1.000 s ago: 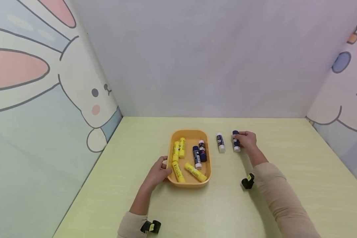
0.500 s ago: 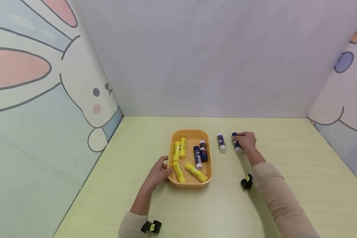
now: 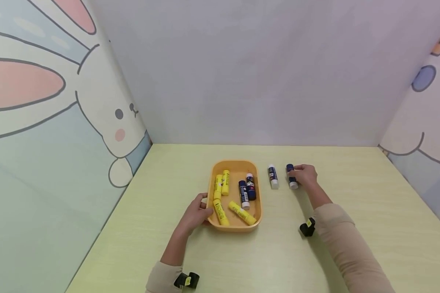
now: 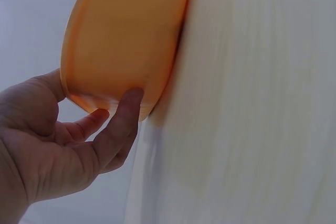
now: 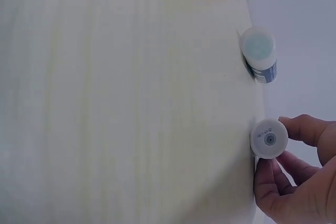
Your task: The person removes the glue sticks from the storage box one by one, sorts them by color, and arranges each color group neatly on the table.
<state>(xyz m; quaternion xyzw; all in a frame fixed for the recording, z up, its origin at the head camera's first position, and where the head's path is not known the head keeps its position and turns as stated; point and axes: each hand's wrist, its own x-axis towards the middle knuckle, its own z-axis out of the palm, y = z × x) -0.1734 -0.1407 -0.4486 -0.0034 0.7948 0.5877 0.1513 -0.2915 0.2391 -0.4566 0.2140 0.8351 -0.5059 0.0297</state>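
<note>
My left hand [image 3: 196, 211] grips the left rim of an orange plastic tray [image 3: 234, 228], thumb over the edge and fingers against the outer wall. Inside the tray lie several yellow glue sticks [image 3: 220, 212] and two dark blue glue sticks [image 3: 243, 194] with white ends. To the right of it, my right hand [image 3: 305, 175] pinches another blue glue stick [image 3: 291, 176] between thumb and fingers. From the right wrist view, that stick's round white end [image 5: 269, 139] faces the camera, close at the tabletop. A second loose glue stick [image 3: 273, 176] lies between the tray and my right hand.
Pale wooden tabletop [image 3: 242, 260] extends around the tray. A plain grey-white wall [image 3: 242, 81] rises at its far edge, with cartoon-printed panels on the left [image 3: 58, 162] and right [image 3: 418, 118]. Black wrist cameras hang below both sleeves.
The glue stick in my right hand has tilted slightly, then swung part of the way back, and sits a touch lower in view. My left hand and the tray stay in place.
</note>
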